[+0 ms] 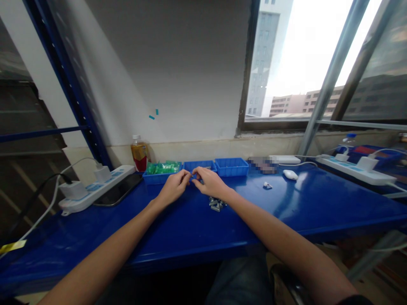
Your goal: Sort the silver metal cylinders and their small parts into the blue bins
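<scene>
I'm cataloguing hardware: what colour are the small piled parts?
The piled parts are silvery grey, seen in the head view.

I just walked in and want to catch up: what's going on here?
At a glossy blue table, a person's bare left hand and right hand are held close together in front of three blue plastic bins, seemingly on something too small to make out. A loose pile of small silvery metal parts lies on the table near the right hand. Green plastic packets sit in the leftmost bin.
</scene>
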{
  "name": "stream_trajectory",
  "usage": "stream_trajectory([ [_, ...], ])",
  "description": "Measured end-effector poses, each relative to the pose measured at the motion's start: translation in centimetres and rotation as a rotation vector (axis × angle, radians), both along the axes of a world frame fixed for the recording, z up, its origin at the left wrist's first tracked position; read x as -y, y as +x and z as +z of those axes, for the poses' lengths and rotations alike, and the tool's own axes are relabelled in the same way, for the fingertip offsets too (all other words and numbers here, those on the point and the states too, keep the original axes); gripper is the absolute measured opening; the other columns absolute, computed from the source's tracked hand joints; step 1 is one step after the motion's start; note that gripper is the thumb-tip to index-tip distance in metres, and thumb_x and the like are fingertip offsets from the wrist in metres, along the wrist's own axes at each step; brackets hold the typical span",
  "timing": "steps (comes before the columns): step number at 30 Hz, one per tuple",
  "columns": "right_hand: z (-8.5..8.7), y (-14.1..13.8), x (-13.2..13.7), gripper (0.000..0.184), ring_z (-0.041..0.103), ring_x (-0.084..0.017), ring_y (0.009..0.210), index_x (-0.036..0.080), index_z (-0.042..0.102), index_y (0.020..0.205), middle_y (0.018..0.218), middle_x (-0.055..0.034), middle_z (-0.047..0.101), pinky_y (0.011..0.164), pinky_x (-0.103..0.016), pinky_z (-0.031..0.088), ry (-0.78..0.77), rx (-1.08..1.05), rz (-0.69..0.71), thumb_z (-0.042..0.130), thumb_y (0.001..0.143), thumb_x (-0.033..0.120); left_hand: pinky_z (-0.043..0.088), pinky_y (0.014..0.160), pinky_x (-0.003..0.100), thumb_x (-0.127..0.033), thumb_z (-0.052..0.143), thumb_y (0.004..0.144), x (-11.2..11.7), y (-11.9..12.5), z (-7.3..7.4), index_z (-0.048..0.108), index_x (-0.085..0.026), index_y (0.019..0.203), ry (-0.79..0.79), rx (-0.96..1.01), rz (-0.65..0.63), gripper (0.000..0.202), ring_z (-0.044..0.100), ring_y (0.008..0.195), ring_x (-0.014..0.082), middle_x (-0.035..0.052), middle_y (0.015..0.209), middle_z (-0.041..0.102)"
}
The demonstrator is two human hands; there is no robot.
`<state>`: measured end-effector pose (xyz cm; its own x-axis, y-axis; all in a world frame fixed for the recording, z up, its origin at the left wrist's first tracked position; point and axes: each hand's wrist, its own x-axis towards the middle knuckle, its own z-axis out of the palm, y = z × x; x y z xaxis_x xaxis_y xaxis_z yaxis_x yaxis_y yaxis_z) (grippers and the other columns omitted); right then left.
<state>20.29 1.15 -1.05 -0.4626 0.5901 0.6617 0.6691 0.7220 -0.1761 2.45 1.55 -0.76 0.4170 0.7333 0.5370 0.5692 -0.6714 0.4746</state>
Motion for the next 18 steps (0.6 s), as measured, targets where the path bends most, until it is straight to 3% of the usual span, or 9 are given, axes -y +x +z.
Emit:
stream_trajectory([
  [5,-0.10,-0.24,-0.10,0.004,0.053,-0.016,0.079,0.018,0.053,0.089,0.084,-0.0039,0.058,0.074,-0.027,0.040,0.060,-0.017,0.027,0.050,0.087,0.019,0.039,0.064,0.025,-0.040,0.031,0.095,0.02,0.04,-0.11,0.054,-0.017,0.075,-0.004,-0.026,-0.017,0.038,0.055,0.063,0.0143,0.0001,0.066,0.057],
  [7,-0.12,-0.26,-0.16,0.007,0.053,-0.016,0.078,0.018,0.053,0.086,0.083,-0.0043,0.058,0.074,-0.027,0.040,0.079,-0.048,0.022,0.048,0.090,0.021,0.039,0.064,0.025,-0.039,0.028,0.095,0.13,0.01,0.01,0.052,-0.017,0.071,0.010,-0.030,-0.019,0.040,0.054,0.062,0.0142,-0.0001,0.064,0.055],
  [13,-0.18,-0.22,-0.35,0.019,0.052,-0.016,0.076,0.018,0.052,0.077,0.079,-0.0044,0.058,0.072,-0.026,0.039,0.089,-0.062,-0.043,0.042,0.092,0.020,0.040,0.060,0.024,-0.035,0.044,0.090,0.25,0.04,0.01,0.051,-0.016,0.107,0.025,-0.014,-0.038,0.026,0.055,0.061,0.0138,-0.0011,0.070,0.059],
  [18,-0.47,-0.34,-0.59,0.023,0.052,-0.015,0.072,0.018,0.052,0.070,0.073,-0.0036,0.057,0.070,-0.026,0.038,0.074,-0.028,-0.089,0.043,0.092,0.020,0.038,0.058,0.023,-0.035,0.047,0.088,0.28,0.14,-0.07,0.052,-0.016,0.099,0.054,-0.056,-0.038,0.022,0.054,0.059,0.0132,-0.0014,0.068,0.058],
])
